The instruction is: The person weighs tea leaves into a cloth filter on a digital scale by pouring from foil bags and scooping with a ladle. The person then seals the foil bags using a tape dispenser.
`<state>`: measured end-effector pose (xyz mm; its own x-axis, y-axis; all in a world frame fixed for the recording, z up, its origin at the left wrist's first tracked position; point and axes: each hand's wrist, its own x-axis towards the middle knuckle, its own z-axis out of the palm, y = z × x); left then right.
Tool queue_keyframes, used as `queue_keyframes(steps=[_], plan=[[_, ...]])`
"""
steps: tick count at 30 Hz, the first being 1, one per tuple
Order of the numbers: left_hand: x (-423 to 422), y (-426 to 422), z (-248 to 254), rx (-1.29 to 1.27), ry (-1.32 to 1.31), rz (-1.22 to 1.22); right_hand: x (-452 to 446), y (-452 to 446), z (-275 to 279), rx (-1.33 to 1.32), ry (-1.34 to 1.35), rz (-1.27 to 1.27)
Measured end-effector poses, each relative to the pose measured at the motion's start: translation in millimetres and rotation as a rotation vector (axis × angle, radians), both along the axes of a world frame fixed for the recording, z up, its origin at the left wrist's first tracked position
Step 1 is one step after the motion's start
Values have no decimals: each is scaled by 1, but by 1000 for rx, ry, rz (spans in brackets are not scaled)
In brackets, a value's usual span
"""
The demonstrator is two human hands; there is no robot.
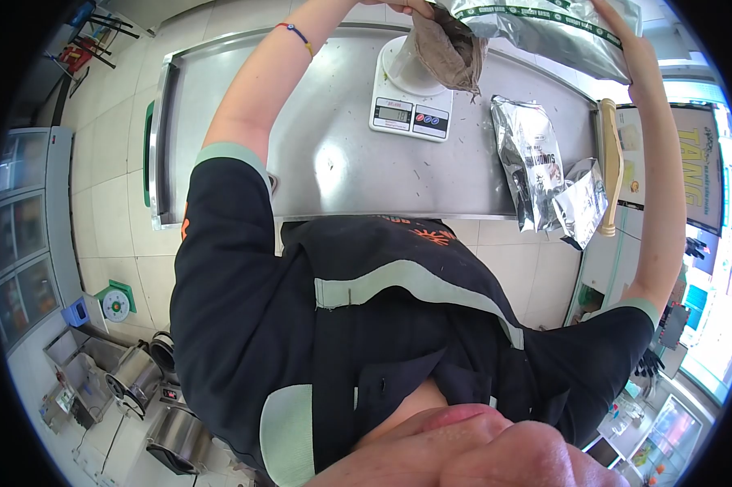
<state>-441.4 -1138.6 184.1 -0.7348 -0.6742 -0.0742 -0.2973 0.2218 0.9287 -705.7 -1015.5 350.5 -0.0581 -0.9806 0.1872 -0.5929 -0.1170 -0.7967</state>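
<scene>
At the top edge, my left hand (402, 6) is partly out of view, its fingers closed on the rim of a brown, creased bag (449, 58), paper or cloth. That bag stands against a white container (404, 71) on a white digital kitchen scale (413, 114), whose display is lit. My right hand (639, 61) grips the right end of a large silver foil bag (544, 40) with a green printed band. The foil bag lies sideways, its left end beside the brown bag's mouth. Something dark shows inside the brown bag; I cannot make it out.
A flat silver pouch (528, 158) and a smaller crumpled one (582, 199) lie at the right of the raised-edge steel table (325, 97). Dark crumbs dot its surface. A wooden handle-like piece (609, 170) stands at the right edge. A green dial scale (118, 304) is lower left.
</scene>
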Motion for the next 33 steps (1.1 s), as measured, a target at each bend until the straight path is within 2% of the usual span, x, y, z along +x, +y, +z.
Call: queue_keyframes(steps=[5, 7, 9, 10, 12, 14, 17, 20, 26, 30, 33], plan=[[0, 2, 0, 6, 5, 13, 1, -1, 4, 30, 26, -16], [0, 3, 1, 6, 4, 15, 1, -6, -27, -589, 518, 44], [0, 7, 5, 2, 6, 28, 1, -8, -36, -804, 714, 76], [0, 7, 5, 0, 10, 21, -1, -6, -32, -706, 666, 76], [-1, 7, 7, -3, 18, 5, -1, -3, -17, -412, 400, 62], [-2, 4, 3, 16, 9, 17, 0, 0, 0, -18, -34, 31], [-3, 5, 3, 31, -5, 45, -12, -12, -4, 80, -138, -21], [-3, 5, 4, 31, -6, 40, -7, 0, -6, -39, -100, 53], [-2, -3, -3, 25, -7, -6, -32, -17, -11, 24, -57, 43], [-2, 0, -1, 21, -15, 9, -87, -66, -16, 96, -67, 82], [-2, 2, 1, 0, -18, 8, -100, -74, -22, 28, -59, 125]])
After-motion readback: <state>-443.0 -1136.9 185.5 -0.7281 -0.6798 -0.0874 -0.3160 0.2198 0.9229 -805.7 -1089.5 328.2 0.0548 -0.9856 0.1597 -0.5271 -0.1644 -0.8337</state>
